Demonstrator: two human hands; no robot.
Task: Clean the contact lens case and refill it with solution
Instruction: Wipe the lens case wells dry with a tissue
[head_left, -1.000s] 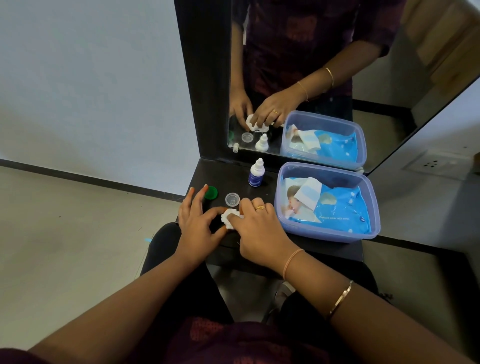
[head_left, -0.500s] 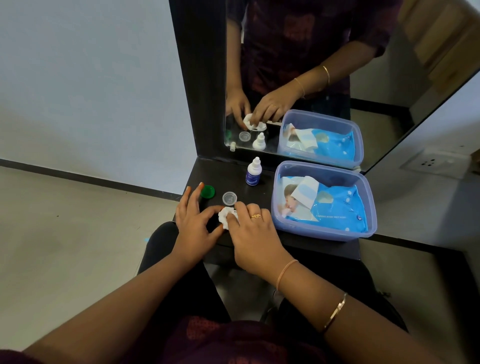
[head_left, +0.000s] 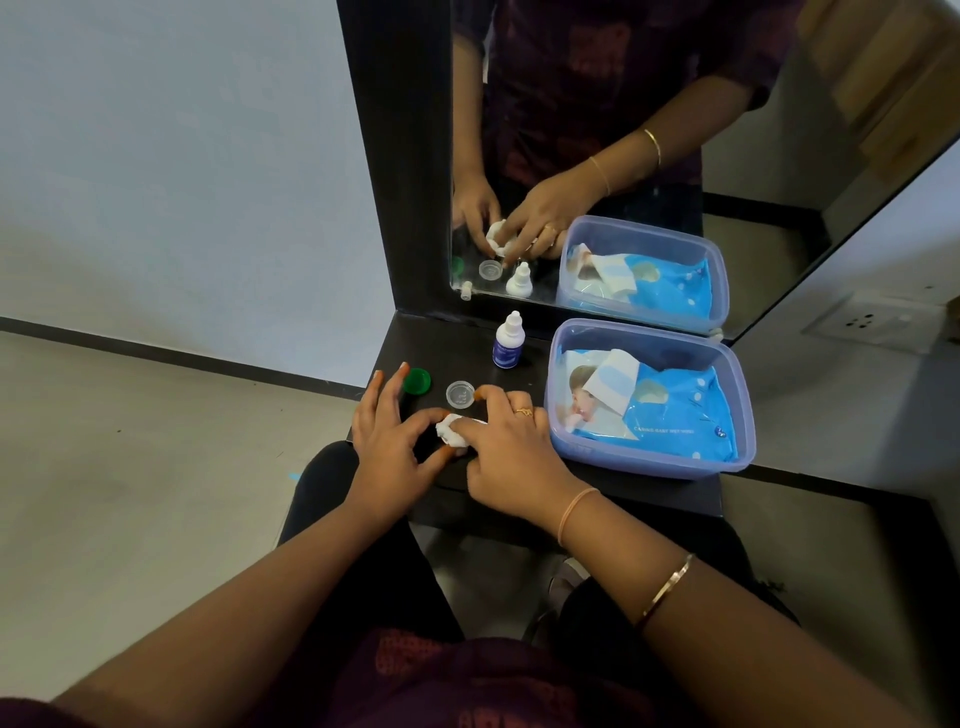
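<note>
The left hand (head_left: 387, 447) and the right hand (head_left: 511, 452) meet at the near edge of the dark shelf (head_left: 571, 488) over a white wad (head_left: 451, 435). The right hand's fingers curl over the wad and press it down. The left forefinger and thumb pinch its left edge while the other fingers lie straight on the shelf, probably to brace the work. The lens case itself is hidden; I judge it sits under the wad, being wiped. Just beyond the fingertips lie two loose caps, one green cap (head_left: 417, 380) off the left hand and one clear cap (head_left: 460, 393) off the right, likely set aside so the wells stay open. One solution bottle (head_left: 507, 345) stands farther out, capped, ready for refilling. Right of the right hand sits one tub (head_left: 649, 463) holding one pack of wipes (head_left: 680, 410).
</note>
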